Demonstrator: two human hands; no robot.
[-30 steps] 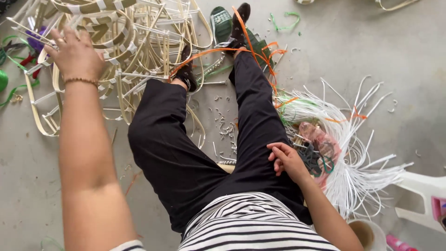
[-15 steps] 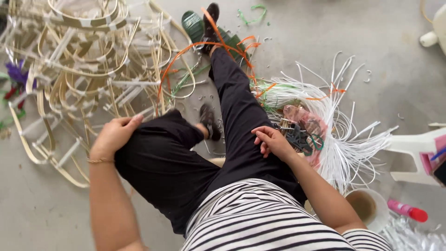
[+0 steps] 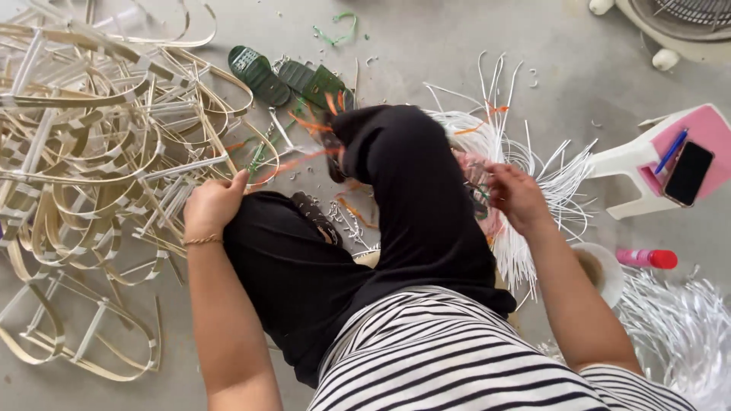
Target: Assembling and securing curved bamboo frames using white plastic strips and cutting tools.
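A black-and-white striped top (image 3: 457, 358) sits above loose black trousers (image 3: 365, 243); beyond the trousers, a thin gold bracelet (image 3: 202, 240) circles the bare left wrist

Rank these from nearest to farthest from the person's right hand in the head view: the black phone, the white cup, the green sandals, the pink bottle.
From the right hand:
1. White cup, just below and to its right, on the floor.
2. Pink bottle, further right, lying beyond the cup.
3. Black phone, out right on the pink stool.
4. Green sandals, far up and left, past the raised knee.
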